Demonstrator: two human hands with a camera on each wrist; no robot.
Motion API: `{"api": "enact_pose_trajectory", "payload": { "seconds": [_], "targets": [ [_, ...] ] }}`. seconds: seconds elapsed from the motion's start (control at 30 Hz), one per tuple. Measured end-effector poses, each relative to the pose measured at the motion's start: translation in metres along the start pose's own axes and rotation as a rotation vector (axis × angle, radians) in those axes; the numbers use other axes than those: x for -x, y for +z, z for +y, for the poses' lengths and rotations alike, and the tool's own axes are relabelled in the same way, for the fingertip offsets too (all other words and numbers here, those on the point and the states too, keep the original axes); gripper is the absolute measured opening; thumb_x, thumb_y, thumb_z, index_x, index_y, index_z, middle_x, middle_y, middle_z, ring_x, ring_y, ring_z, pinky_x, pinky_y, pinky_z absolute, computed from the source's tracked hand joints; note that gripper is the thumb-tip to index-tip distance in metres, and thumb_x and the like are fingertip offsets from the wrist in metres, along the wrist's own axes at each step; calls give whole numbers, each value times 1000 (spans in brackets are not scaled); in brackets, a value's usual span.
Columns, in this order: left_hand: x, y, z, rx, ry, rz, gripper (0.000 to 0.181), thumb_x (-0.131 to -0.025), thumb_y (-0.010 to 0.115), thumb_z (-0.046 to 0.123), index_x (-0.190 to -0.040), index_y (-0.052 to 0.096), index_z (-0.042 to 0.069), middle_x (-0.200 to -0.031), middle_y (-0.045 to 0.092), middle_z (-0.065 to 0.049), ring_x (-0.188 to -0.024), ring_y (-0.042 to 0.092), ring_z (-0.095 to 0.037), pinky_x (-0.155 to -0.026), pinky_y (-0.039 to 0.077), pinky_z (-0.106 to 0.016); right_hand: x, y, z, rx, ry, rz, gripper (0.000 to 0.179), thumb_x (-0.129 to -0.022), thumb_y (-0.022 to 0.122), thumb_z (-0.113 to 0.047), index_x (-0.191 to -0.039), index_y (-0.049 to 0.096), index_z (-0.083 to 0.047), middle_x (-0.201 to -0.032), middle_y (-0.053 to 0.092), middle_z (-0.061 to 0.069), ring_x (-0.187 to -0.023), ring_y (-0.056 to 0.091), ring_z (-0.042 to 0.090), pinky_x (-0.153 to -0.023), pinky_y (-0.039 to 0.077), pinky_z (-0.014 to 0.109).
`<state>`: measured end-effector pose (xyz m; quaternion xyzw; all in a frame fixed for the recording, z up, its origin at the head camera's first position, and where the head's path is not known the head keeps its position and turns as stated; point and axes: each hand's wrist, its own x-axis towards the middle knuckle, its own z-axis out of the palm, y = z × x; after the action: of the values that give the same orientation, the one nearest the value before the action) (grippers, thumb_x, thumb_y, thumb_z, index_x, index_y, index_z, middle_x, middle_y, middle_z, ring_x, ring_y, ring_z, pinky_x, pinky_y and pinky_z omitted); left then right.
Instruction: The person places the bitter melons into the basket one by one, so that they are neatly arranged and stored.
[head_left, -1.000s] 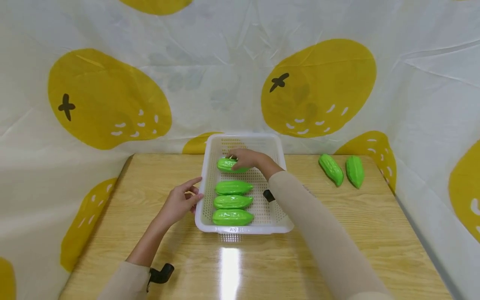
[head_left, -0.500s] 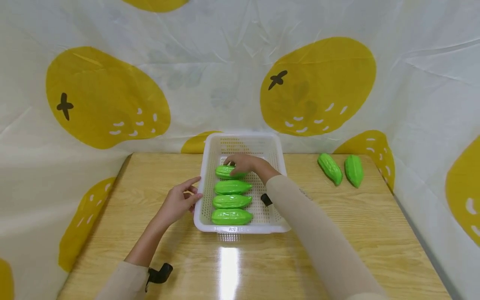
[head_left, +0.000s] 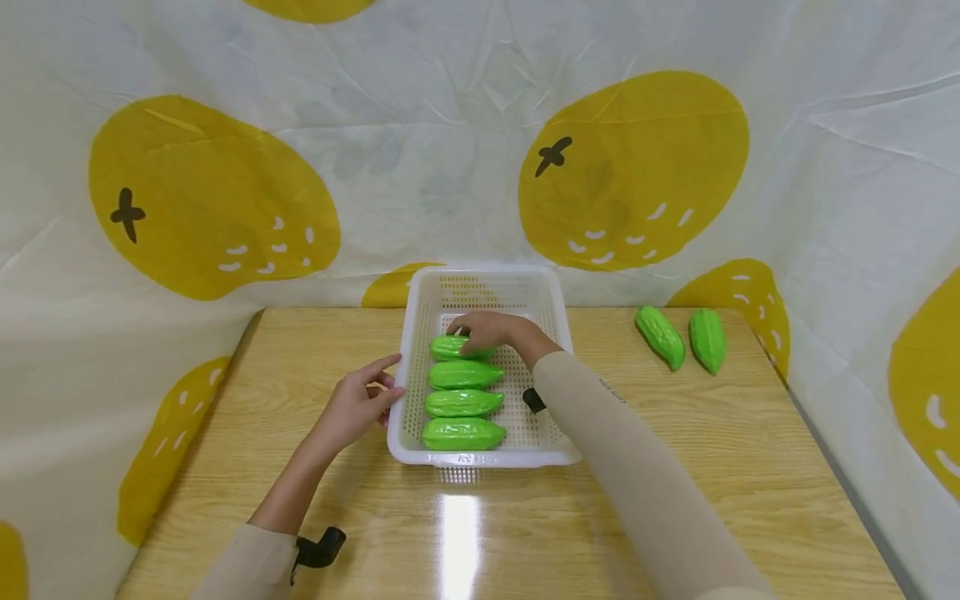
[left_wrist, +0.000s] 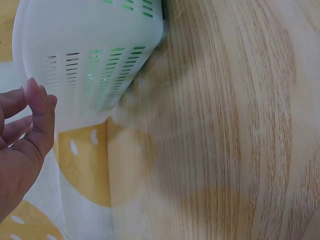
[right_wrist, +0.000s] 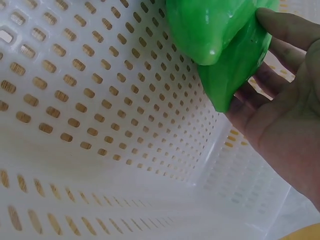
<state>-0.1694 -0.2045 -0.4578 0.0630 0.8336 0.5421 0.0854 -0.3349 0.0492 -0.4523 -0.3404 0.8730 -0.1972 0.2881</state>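
Observation:
In the white basket a column of glossy green ridged fruits with pointed tips lies crosswise. My right hand reaches in from the right and grips the farthest ridged fruit. From the right wrist view, the thumb and fingers of that hand are around the held fruit, which lies against its neighbour. The nearest fruit sits by the basket's front wall. Relaxed fingers of my left hand touch the basket's left rim, as the left wrist view of the basket wall also shows.
Two more green fruits lie at the back right of the wooden table: a curved one and a straighter one. Behind the table hangs a white cloth with large yellow fruit prints.
My right hand has drawn the farthest fruit towards the front, closing most of the gap to the row. The left hand has stayed at the rim.

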Motion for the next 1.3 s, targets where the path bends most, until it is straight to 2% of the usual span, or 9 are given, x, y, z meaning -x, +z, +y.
{"api": "enact_pose_trajectory", "payload": {
  "seconds": [0.23,0.53,0.97,1.3],
  "targets": [
    [-1,0,0,-1,1,3,57,-100,67,4,-154,48,5,-106,62,-22,-68,64,-19,-58,63,-47,-2,0,1,2,9,-10,50,-99,62,-18,-149,55,-14,-150,55,12,-140,52,30,-117,44,41],
    [0,0,0,2,-2,0,57,-100,67,4,-154,48,5,-106,61,-22,-68,64,-20,-57,63,-43,-1,1,0,-42,20,-18,51,-99,64,-18,-149,54,-12,-150,55,14,-141,51,31,-118,44,41],
    [-1,0,0,2,1,2,57,-100,67,5,-154,48,5,-107,61,-22,-68,64,-20,-57,63,-42,-1,-1,-1,-28,11,-11,52,-100,65,-22,-149,53,-11,-153,53,13,-141,51,32,-119,43,41],
    [0,1,2,9,-7,0,57,-100,67,5,-154,48,6,-107,61,-22,-68,64,-20,-58,63,-45,6,-6,-2,-175,27,1,56,-101,63,-20,-153,46,-7,-152,52,18,-143,48,33,-120,42,45]
  ]
}}
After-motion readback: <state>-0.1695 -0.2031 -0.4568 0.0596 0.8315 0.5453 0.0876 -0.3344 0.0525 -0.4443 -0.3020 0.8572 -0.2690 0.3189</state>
